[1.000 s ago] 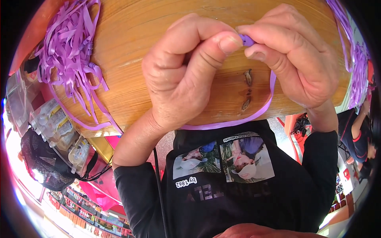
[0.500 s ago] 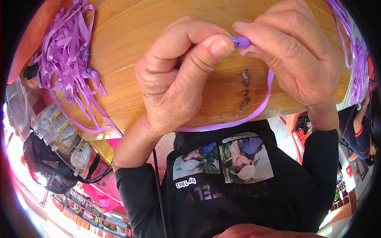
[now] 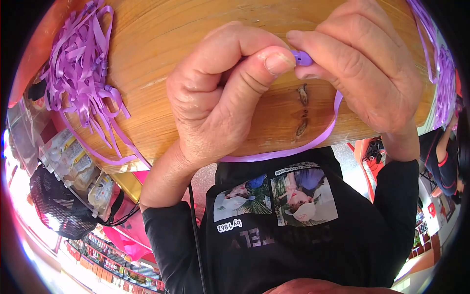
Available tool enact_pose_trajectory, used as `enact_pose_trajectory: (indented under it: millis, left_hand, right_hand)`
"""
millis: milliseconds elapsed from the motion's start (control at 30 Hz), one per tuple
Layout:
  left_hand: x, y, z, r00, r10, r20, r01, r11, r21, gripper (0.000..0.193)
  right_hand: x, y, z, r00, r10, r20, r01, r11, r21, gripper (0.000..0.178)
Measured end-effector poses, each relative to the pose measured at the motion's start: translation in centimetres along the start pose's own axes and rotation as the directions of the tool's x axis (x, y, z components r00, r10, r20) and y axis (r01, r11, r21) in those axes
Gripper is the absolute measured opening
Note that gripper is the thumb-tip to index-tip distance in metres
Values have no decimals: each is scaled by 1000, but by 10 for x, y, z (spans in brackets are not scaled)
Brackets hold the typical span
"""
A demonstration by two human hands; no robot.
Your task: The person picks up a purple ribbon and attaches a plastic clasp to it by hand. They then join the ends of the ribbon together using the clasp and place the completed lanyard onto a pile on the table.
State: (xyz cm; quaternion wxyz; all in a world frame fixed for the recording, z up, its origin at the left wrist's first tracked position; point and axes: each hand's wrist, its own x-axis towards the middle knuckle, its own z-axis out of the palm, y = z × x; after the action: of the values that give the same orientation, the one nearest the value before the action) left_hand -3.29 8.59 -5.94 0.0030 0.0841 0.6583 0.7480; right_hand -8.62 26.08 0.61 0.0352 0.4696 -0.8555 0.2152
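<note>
Well left of the left hand, a loose tangle of glossy purple ribbons sprawls on the smooth, grained wooden table. That hand is curled tight, thumb pressed to a small purple plastic clasp just at its right; since a second ago the thumb has slid closer over the clasp, so the pinch looks firmer. The right hand grips the clasp's other side. A flat satiny purple ribbon loops below both hands, its curve unchanged
</note>
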Motion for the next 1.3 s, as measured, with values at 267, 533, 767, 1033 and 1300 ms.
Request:
enact_pose_trajectory:
  millis: [267, 533, 767, 1033, 1300]
  left_hand:
    - [0, 7, -2, 976, 151, 157, -194, 930, 312, 11]
    - [2, 3, -3, 963, 192, 188, -239, 932, 273, 13]
    - [-1, 1, -2, 991, -44, 123, 47, 999, -22, 18]
    - [-1, 3, 0, 990, -110, 91, 122, 983, -140, 17]
    - [-5, 8, -4, 987, -78, 138, 59, 989, 136, 15]
  right_hand:
    - [-23, 13, -10, 999, -31, 21, 31, 1000, 4, 25]
    - [-12, 10, -4, 997, -59, 46, 59, 998, -8, 24]
    - [-29, 15, -11, 994, -89, 65, 91, 996, -21, 24]
    - [-37, 23, -13, 989, -121, 84, 125, 991, -41, 25]
    - [-29, 12, -12, 982, -157, 102, 162, 986, -44, 25]
